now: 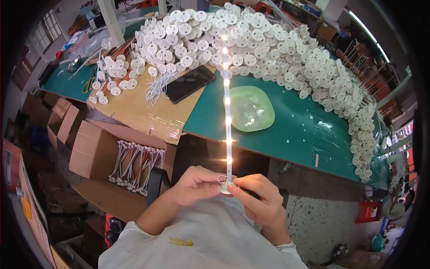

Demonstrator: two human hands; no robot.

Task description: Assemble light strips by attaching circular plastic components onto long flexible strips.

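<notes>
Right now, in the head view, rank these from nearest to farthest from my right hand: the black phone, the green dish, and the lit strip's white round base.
From your right hand:
1. White round base: at your fingertips, between both hands.
2. Green dish: on the table ahead.
3. Black phone: farther ahead, to the left.

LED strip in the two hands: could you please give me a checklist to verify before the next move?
1. Strip lit: ok, lights glow along its length.
2. Round white base supported: ok, left hand and right hand both grip it.
3. Thin wire loop attached to the base: cannot tell, fingers hide the joint.
4. Strip clear of the green dish: cannot tell, they overlap in this view.
5. Smartphone away from the hands: ok.
</notes>
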